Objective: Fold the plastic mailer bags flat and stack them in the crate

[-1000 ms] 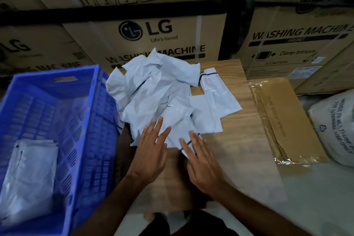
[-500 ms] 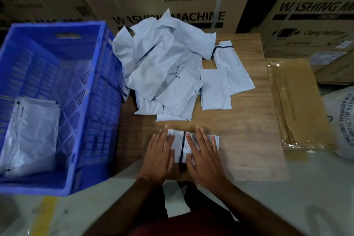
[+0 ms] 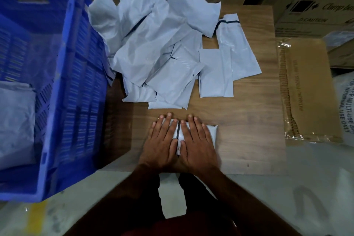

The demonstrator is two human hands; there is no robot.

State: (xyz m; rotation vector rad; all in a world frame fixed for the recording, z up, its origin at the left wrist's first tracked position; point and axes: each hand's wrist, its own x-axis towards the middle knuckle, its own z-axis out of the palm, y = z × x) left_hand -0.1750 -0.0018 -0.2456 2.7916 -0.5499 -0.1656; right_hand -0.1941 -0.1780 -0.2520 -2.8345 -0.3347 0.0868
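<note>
Both hands, left hand [image 3: 161, 140] and right hand [image 3: 197, 140], lie with fingers straight and spread, pressing the folded pale-grey plastic mailer bag [image 3: 211, 132] on the wooden tabletop [image 3: 249, 120], near edge. Film looks thin, light, slick and springy, likely to unfold; pinch it across the folded edges, then carry it to the blue slatted plastic crate [image 3: 57, 82].

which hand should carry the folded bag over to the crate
Probably left: the left hand presses the folded grey plastic mailer bag on the side nearer the blue plastic crate; the right hand would cross over.
</note>
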